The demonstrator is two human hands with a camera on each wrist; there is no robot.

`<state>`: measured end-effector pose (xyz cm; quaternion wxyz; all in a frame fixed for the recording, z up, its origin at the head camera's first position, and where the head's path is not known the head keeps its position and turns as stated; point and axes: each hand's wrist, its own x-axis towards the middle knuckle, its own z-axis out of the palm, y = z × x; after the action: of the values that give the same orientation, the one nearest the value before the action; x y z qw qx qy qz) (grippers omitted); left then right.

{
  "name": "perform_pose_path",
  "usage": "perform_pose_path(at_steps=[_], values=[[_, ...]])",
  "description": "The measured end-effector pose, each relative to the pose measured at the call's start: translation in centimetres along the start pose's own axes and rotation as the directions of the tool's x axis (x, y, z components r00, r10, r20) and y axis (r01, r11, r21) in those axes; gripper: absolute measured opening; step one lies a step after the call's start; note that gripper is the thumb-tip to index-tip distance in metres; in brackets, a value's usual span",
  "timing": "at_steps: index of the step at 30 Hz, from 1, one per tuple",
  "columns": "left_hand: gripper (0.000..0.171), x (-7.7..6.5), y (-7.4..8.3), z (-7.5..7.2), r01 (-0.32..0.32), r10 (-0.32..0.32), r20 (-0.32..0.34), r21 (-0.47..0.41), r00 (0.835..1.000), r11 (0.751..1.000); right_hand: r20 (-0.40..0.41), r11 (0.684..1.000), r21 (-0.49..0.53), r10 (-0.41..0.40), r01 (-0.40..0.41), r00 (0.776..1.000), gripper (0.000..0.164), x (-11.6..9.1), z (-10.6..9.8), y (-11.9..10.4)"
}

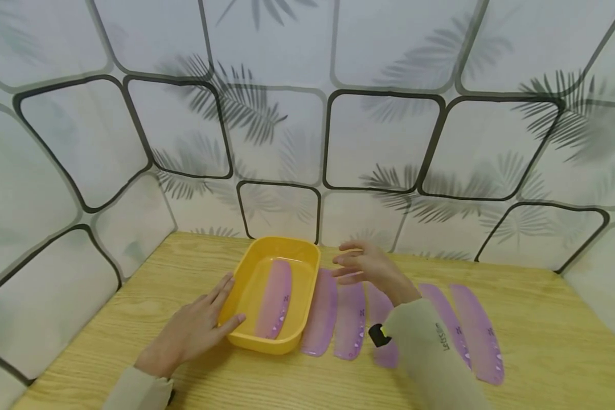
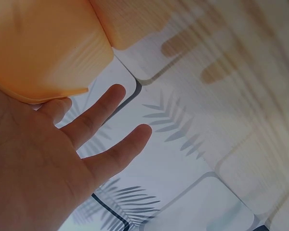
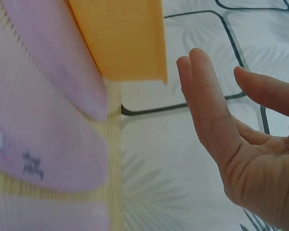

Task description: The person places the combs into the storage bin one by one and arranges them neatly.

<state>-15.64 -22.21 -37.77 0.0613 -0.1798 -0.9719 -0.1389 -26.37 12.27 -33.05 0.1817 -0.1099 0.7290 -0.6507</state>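
A purple comb (image 1: 277, 299) lies lengthwise inside a yellow plastic tray (image 1: 258, 345). My left hand (image 1: 189, 330) rests against the tray's left side, its fingers extended along the wall and its thumb over the near left rim. Hovering above the row of combs, to the right of the tray, is my right hand (image 1: 366, 267), with loosely bent fingers and nothing held. Just right of the tray lies one comb (image 1: 322, 319), and another comb (image 1: 349, 324) sits beside it. My right forearm partly hides a third comb (image 1: 386, 353).
Farther right on the wooden table (image 1: 548, 330) lie two more combs, an inner one (image 1: 443, 310) and an outer one (image 1: 479, 336). A patterned wall covering (image 1: 282, 136) rises behind the table and along its left and right sides.
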Motion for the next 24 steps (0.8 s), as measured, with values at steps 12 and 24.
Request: perform_pose_path(at_steps=[12,24], values=[[0.079,0.0,0.1,0.0,0.006,-0.006,0.004,0.005,1.000,1.000,-0.006,1.000,-0.024,-0.004,0.004,1.000,0.055,-1.7,-3.7,0.8],[0.078,0.0,-0.1,0.0,0.003,-0.003,-0.003,0.003,1.000,1.000,-0.035,0.999,-0.038,0.012,-0.014,0.999,0.059,-3.1,-5.9,1.1]])
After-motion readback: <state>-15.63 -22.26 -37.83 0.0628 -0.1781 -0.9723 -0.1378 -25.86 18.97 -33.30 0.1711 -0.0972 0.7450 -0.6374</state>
